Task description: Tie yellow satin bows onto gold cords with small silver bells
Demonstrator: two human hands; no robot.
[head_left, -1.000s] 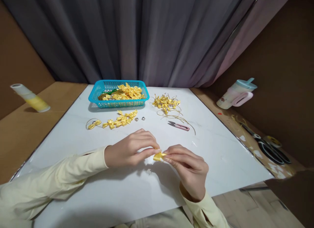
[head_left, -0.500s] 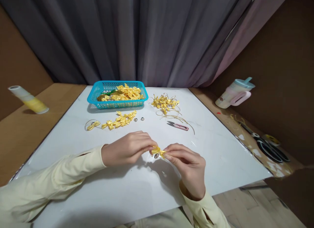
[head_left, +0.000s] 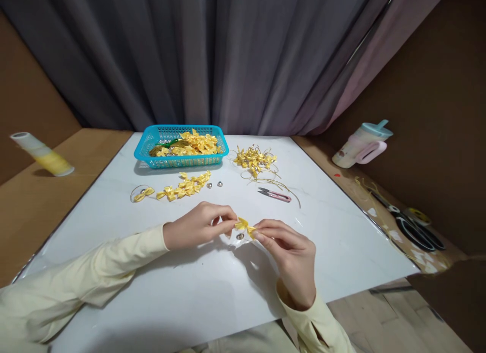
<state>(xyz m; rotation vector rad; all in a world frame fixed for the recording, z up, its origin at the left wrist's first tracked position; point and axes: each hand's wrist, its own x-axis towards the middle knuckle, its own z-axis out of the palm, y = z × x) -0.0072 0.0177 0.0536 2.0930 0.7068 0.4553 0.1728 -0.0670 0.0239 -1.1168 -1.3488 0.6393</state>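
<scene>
Between my two hands a small yellow ribbon bow (head_left: 245,225) is held above the table. Thumb and finger of my left hand (head_left: 201,225) pinch its left end. My right hand (head_left: 289,254) grips the other end between thumb and fingertips. Just below the bow is a small silver bell (head_left: 240,236); how it is attached I cannot make out. Beyond my left hand lie a row of yellow bows (head_left: 186,186), two loose silver bells (head_left: 214,185) and one bow with a cord loop (head_left: 143,193).
A blue basket (head_left: 181,161) of bows and bells stands at the back. Right of it are a pile of corded bows (head_left: 253,159) and pink thread snips (head_left: 274,194). Black-handled scissors (head_left: 415,231) and a cup (head_left: 359,146) are at right, a thread spool (head_left: 47,158) at left.
My left hand has shifted its grip and its fingers have opened into a looser pinch at the bow's end. The bow and bell have moved slightly up. My right hand keeps its hold.
</scene>
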